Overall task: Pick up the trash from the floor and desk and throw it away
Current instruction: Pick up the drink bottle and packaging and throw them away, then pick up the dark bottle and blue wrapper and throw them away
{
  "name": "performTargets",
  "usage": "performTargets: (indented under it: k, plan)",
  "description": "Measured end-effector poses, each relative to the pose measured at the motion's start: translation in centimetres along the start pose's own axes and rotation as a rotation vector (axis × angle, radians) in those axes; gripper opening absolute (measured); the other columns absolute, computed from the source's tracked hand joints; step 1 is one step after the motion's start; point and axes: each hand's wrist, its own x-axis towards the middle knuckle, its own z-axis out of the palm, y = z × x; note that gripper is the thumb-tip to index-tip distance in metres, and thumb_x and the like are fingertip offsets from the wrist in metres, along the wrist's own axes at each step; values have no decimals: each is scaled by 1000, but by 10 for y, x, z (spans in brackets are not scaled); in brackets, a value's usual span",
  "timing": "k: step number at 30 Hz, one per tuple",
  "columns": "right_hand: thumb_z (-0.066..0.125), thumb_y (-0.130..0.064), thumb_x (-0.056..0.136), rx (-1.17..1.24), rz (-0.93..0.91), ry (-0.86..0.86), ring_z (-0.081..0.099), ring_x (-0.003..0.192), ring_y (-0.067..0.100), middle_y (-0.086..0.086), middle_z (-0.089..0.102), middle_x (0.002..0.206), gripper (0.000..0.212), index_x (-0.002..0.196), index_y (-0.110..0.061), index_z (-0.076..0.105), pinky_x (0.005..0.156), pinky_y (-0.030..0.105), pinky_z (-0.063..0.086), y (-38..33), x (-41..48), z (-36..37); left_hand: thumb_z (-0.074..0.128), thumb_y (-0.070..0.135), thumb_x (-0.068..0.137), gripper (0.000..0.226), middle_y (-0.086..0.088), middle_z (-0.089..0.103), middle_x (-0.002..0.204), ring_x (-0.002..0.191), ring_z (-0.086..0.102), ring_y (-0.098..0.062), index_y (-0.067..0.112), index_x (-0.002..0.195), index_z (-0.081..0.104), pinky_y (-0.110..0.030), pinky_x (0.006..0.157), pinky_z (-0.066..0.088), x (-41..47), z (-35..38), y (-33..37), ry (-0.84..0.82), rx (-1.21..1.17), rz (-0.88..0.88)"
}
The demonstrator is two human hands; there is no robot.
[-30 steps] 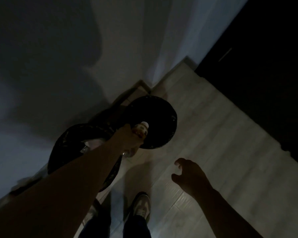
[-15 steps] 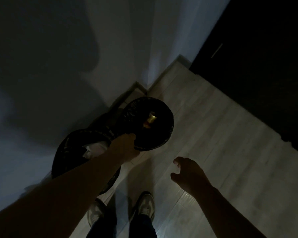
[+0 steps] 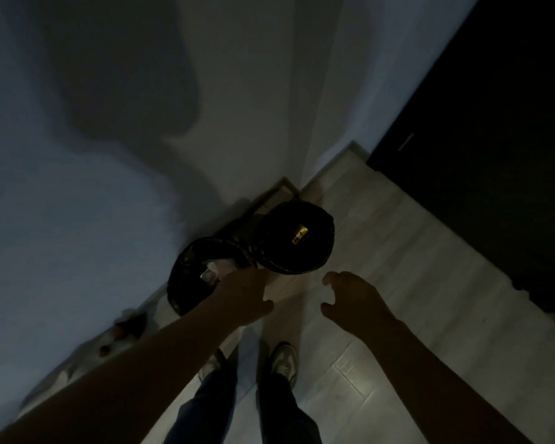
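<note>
The gold-labelled item (image 3: 299,236) lies inside the far bin (image 3: 297,267), thrown away; just in front of that bin, the left grip (image 3: 244,296) and right grip (image 3: 356,299) hang loose-fingered and empty, free for more trash.

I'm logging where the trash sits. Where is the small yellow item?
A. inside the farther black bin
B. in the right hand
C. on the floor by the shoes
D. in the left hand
A: the yellow item lies inside the farther black bin; the left hand and right hand hold nothing.
</note>
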Motion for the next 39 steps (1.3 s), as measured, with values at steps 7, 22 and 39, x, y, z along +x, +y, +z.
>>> performTargets:
  k: [7, 22, 39]
  plan:
    - [62, -34, 88, -91, -210, 33, 48, 118, 16, 3, 50, 129, 51, 133, -19, 45, 94, 24, 37, -63, -73, -53, 60, 30, 87, 34, -4, 62, 112, 104, 59, -20, 12, 115, 58, -26, 84, 45, -129, -45, 21, 245, -148, 13]
    - [63, -26, 84, -300, -630, -127, 54, 113, 20, 4, 53, 128, 48, 130, -20, 51, 89, 27, 44, -275, -197, -30, 59, 44, 87, 53, 0, 55, 128, 112, 56, -18, 25, 134, 44, -30, 92, 47, -401, 1, -53, 575, -387, -520]
    - [63, -29, 79, -676, -1395, -360, 56, 106, 14, -5, 60, 118, 41, 120, -27, 58, 87, 25, 45, -533, -493, 218, 57, 40, 86, 47, 9, 58, 123, 104, 57, -11, 28, 131, 46, -19, 77, 38, -786, 245, -62, 995, -802, -1318]
